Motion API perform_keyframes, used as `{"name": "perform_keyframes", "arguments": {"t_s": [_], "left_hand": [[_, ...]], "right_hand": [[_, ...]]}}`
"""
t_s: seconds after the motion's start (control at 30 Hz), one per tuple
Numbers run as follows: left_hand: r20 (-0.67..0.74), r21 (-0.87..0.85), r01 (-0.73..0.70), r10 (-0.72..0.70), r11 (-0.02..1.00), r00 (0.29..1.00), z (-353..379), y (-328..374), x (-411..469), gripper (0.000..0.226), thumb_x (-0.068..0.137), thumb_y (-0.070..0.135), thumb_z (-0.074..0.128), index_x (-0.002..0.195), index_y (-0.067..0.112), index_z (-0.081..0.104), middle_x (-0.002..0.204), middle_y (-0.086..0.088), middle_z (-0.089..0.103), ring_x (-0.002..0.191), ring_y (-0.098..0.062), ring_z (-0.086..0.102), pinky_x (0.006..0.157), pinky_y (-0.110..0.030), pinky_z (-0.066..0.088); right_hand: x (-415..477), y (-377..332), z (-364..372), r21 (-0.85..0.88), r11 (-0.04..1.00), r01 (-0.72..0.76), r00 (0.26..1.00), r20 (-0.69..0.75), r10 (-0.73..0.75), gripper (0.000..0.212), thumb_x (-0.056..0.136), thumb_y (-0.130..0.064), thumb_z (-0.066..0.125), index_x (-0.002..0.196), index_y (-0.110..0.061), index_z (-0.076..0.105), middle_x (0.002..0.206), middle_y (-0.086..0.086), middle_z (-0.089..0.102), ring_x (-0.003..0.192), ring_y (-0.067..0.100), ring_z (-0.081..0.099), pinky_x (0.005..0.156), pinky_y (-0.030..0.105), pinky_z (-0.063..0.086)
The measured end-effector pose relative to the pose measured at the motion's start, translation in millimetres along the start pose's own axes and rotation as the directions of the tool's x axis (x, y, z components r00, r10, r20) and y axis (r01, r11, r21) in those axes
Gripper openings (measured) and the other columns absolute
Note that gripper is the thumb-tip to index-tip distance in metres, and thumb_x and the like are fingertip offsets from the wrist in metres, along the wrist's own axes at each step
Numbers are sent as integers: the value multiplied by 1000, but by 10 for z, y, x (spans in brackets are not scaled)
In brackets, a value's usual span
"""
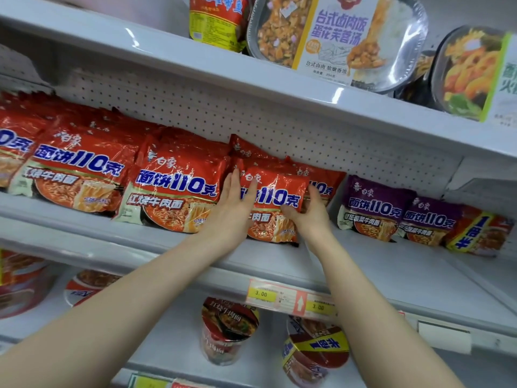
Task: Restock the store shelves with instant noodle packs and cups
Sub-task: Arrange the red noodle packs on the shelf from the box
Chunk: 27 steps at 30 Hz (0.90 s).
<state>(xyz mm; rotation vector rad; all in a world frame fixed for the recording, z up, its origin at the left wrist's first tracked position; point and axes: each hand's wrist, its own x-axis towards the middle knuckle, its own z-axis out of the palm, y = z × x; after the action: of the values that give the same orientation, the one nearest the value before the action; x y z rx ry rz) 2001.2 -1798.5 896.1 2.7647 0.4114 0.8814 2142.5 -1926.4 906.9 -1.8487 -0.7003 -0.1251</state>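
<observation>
A red instant noodle pack point(275, 204) leans at the front of the middle shelf point(391, 264), in a row of like red packs point(173, 191). My left hand point(233, 208) lies flat with straight fingers against the pack's left side. My right hand point(309, 212) grips its right edge, fingers curled round it. More red packs stand behind it, partly hidden. Purple noodle packs point(375, 210) sit to the right, apart from my hands.
Noodle cups point(228, 330) stand on the lower shelf under yellow price tags point(291, 299). Boxed rice meals point(335, 37) fill the top shelf. A bare stretch of the middle shelf lies between the red and purple packs.
</observation>
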Motion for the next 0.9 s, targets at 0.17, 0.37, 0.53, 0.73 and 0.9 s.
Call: {"name": "perform_keyframes", "arguments": {"t_s": [0.17,0.37,0.53,0.73,0.9], "left_hand": [[-70,234,-157,178,959,981,126,-61,98,71,94,8,59,154,11,22,163,-18,-1,151,-31,-8,112,-37,-5],[19,274,-159,159,949,987,89,28,189,70,96,2,51,155,12,16,163,-15,3,151,-30,1,120,-41,10],[33,204,-187,184,961,982,14,-39,374,62,97,32,56,152,19,32,161,-11,19,150,-30,12,122,-41,7],[-15,149,-127,131,981,991,-226,-80,869,54,101,41,44,148,15,38,156,-11,29,146,-31,23,118,-41,23],[127,185,-75,52,980,991,-213,-50,1260,59,102,50,33,144,10,41,151,-15,37,142,-34,29,116,-43,27]], "right_hand": [[86,-14,63,-116,993,-17,1000,-25,14,64,80,-31,81,134,-22,49,125,-2,65,109,19,64,94,49,54],[108,-8,52,-194,981,-26,999,-41,19,65,83,-34,77,139,-19,46,132,0,62,116,22,62,98,43,51],[220,-109,-61,-174,985,-17,999,-39,10,71,89,-46,68,147,-20,37,139,1,56,120,21,59,96,36,51],[657,-326,-119,-276,959,63,997,-36,-75,35,105,-32,43,135,-17,54,132,7,61,116,25,61,94,38,51],[1125,-500,-22,-413,889,197,979,31,-202,26,101,-19,52,122,-15,68,126,5,67,115,23,61,91,25,44]]}}
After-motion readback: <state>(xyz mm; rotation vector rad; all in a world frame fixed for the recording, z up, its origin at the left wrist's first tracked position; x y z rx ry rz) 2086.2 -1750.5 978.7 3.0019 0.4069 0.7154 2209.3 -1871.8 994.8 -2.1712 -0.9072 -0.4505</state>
